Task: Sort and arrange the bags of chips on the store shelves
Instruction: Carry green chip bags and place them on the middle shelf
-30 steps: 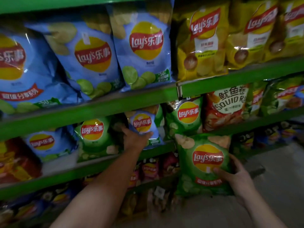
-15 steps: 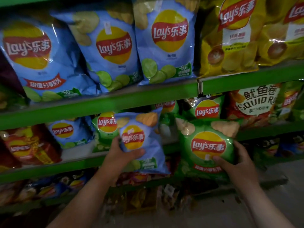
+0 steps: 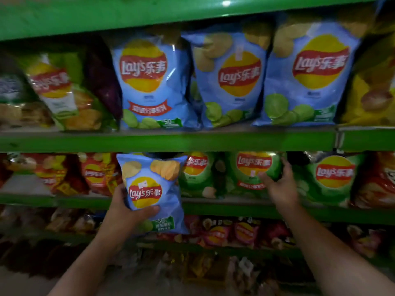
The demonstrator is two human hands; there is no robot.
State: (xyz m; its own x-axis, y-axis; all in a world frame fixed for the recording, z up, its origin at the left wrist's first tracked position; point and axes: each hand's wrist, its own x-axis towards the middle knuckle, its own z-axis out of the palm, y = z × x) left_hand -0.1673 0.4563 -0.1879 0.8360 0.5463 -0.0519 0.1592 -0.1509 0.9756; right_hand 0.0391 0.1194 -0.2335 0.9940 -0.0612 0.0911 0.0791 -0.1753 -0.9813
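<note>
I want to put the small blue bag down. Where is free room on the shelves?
A bare patch lies at the middle shelf's far left, beside the red bags. A dark gap sits behind the blue bag. The top row and green bags are crowded.

Bare grey floor at 7 o'clock, dim and blurred. Clear plastic label holder at 3 o'clock, upright, print unreadable. Small white tag at 5 o'clock, tilted, too blurred to read. Bright light glare at 12 o'clock, on the top edge of view.
</note>
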